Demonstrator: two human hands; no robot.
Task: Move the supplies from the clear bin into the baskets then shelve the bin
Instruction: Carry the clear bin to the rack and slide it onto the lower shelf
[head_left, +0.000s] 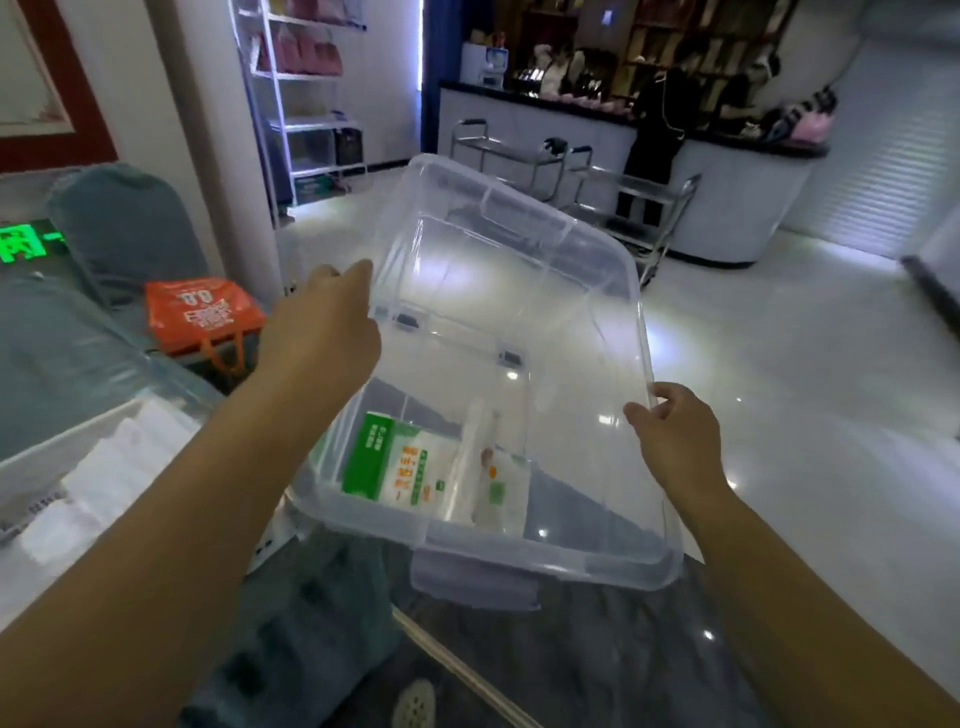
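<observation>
I hold the clear bin (587, 291) up in front of me, tilted with its far end raised. My left hand (324, 325) grips its left rim and my right hand (675, 436) grips its right rim. Inside, at the low near end, lie a green and white packet (387, 460) and a pale plastic-wrapped packet (485, 467) beside it. A white basket (67, 447) holding white packets stands at my lower left.
An orange bag (202, 317) lies on the surface to the left. White shelving (306, 98) stands at the back left. Metal carts (623, 202) and a counter (727, 150) with a person in black lie ahead across the glossy floor.
</observation>
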